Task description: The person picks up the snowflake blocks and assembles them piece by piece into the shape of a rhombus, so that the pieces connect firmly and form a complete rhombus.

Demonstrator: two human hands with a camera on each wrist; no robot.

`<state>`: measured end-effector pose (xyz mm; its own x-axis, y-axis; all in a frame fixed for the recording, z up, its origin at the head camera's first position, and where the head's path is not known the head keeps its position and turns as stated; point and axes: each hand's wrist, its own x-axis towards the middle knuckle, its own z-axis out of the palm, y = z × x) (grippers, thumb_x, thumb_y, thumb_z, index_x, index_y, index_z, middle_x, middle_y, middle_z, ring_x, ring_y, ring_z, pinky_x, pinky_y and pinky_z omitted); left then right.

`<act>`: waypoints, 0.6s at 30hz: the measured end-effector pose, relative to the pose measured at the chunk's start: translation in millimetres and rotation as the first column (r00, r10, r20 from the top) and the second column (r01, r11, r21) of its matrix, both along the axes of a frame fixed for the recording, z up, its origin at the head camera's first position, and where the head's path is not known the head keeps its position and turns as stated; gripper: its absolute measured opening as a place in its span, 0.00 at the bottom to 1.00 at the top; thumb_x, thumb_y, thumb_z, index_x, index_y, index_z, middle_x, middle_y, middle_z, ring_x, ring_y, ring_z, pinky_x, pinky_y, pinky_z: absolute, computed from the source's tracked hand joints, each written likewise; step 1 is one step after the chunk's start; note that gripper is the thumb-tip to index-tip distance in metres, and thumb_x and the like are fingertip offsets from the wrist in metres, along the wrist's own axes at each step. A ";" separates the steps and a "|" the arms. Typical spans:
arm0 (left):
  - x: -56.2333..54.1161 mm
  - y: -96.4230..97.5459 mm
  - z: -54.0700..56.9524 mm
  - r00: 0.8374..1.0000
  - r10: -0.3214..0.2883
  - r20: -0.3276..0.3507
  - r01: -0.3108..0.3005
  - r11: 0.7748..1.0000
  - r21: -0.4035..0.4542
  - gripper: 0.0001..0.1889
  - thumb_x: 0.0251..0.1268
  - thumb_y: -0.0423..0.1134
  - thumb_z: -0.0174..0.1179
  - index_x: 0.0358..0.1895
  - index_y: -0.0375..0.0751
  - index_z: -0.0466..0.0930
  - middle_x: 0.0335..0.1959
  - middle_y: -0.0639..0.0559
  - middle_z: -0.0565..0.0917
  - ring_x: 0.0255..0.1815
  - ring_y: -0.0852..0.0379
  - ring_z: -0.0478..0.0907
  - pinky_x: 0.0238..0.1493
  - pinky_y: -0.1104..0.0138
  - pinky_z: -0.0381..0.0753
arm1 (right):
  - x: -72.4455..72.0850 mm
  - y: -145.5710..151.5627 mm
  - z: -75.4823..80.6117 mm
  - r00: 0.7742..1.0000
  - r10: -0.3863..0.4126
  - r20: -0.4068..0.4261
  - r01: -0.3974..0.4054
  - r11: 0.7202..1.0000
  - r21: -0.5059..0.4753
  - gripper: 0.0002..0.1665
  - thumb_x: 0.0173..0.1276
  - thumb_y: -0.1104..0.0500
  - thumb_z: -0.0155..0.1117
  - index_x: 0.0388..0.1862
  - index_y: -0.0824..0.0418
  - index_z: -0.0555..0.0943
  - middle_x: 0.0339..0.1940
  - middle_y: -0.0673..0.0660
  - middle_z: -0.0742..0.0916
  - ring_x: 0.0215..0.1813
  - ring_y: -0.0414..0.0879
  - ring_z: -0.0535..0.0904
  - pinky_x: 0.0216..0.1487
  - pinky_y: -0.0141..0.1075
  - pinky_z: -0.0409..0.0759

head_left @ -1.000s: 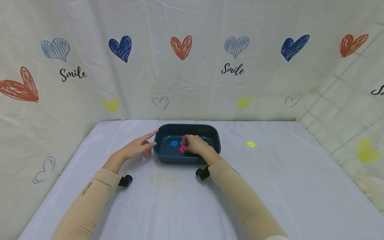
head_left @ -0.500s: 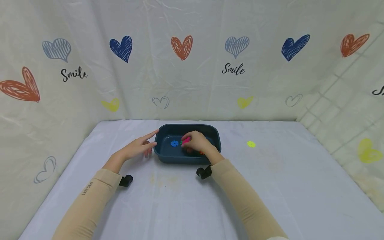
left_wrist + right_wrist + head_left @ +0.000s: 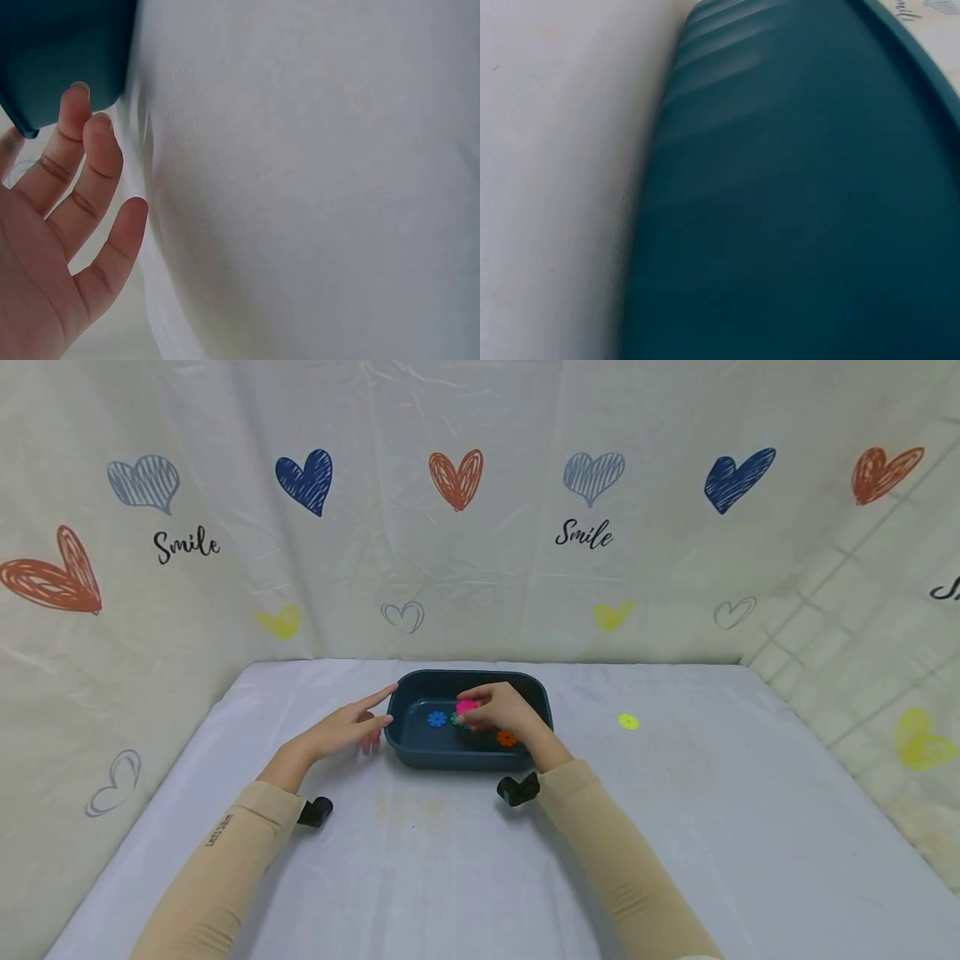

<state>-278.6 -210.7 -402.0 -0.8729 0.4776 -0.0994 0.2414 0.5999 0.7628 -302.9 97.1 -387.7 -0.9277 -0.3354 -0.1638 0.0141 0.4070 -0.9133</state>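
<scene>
A dark teal rectangular basin (image 3: 450, 760) stands at the back of the table. Over it, my right hand (image 3: 504, 707) pinches a pink flower-shaped disc (image 3: 467, 706) between thumb and fingers. A blue flower-shaped disc (image 3: 437, 719), part of a green one (image 3: 453, 719) and an orange one (image 3: 507, 738) lie inside. My left hand (image 3: 333, 733) is at the basin's left end, index finger extended to the rim and thumb at the wall. In the left wrist view, fingers (image 3: 64, 161) reach loosely toward the wall. Only the basin's outer wall (image 3: 795, 187) fills the right wrist view.
A yellow flower-shaped disc (image 3: 628, 722) lies on the white tablecloth (image 3: 420, 885), right of the basin. Black wrist cameras hang beneath both forearms. A white curtain (image 3: 495, 585) printed with hearts rises behind the table.
My right hand has lifted the pink disc from among the other pieces and moved slightly right and up, uncovering the orange disc. The left hand has stayed in place.
</scene>
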 end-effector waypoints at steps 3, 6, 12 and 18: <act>-0.3 -0.2 -0.5 1.000 -0.001 0.003 0.001 1.000 0.002 0.36 0.82 0.51 0.51 0.85 0.54 0.46 0.31 0.42 0.81 0.30 0.47 0.79 0.56 0.49 0.68 | 2.0 1.9 1.4 1.000 -0.002 -0.001 0.002 1.000 -0.018 0.28 0.65 0.65 0.75 0.65 0.65 0.81 0.45 0.61 0.86 0.39 0.53 0.87 0.42 0.35 0.83; -0.9 -0.3 -1.2 1.000 -0.001 0.002 0.001 1.000 0.004 0.36 0.82 0.51 0.51 0.85 0.54 0.46 0.31 0.42 0.81 0.30 0.47 0.79 0.55 0.49 0.68 | 4.5 4.3 4.2 1.000 -0.005 -0.008 0.005 1.000 -0.027 0.29 0.65 0.65 0.75 0.65 0.65 0.81 0.48 0.62 0.87 0.38 0.47 0.86 0.45 0.37 0.84; -2.3 -0.3 -3.3 1.000 0.001 0.007 -0.001 1.000 0.012 0.36 0.82 0.52 0.51 0.85 0.54 0.46 0.29 0.42 0.81 0.30 0.47 0.79 0.55 0.51 0.68 | 8.5 10.9 8.2 0.998 0.004 -0.061 -0.004 1.000 -0.007 0.28 0.65 0.63 0.75 0.65 0.64 0.82 0.49 0.60 0.88 0.43 0.49 0.84 0.49 0.43 0.83; -2.7 -0.2 -3.3 1.000 0.001 0.001 -0.001 1.000 0.015 0.36 0.82 0.52 0.51 0.85 0.54 0.46 0.28 0.42 0.81 0.30 0.47 0.79 0.54 0.52 0.69 | 14.0 19.6 14.5 0.992 0.005 -0.125 -0.006 1.000 -0.010 0.27 0.65 0.59 0.76 0.63 0.60 0.84 0.46 0.57 0.89 0.43 0.48 0.82 0.52 0.50 0.81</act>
<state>-281.3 -210.9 -405.3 -0.8735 0.4779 -0.0932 0.2399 0.5891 0.7716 -288.9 116.7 -373.1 -0.9389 -0.3414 -0.0434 -0.1022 0.3969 -0.9122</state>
